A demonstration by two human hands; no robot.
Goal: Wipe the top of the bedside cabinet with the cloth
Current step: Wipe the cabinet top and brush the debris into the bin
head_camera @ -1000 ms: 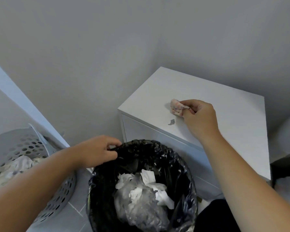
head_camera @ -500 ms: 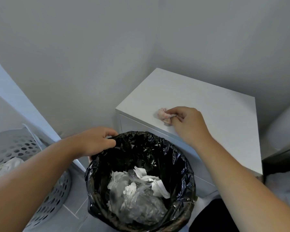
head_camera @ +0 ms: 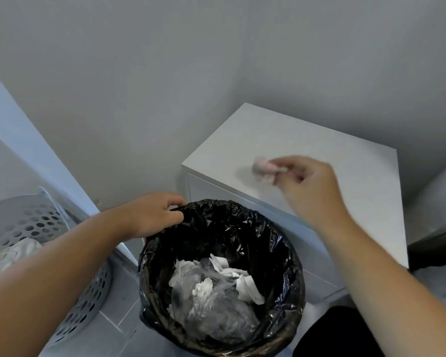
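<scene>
The white bedside cabinet (head_camera: pixel 307 140) stands in the corner at the right, its top bare. My right hand (head_camera: pixel 312 189) is blurred with motion over the front part of the top and pinches a small crumpled pinkish cloth (head_camera: pixel 264 170) between fingers and thumb. I cannot tell whether the cloth touches the surface. My left hand (head_camera: pixel 152 215) grips the rim of a bin lined with a black bag (head_camera: pixel 276 243), held just below the cabinet's front edge.
The bin holds crumpled white paper and clear plastic (head_camera: pixel 216 292). A grey perforated laundry basket (head_camera: pixel 31 228) with fabric inside stands at the left on the tiled floor (head_camera: pixel 119 313). Grey walls close in behind the cabinet. A dark object (head_camera: pixel 433 251) lies to its right.
My right hand swept the cloth to the cabinet's front edge, then drew back over the top. The grey speck on the top a second ago is gone. My left hand kept hold of the bin.
</scene>
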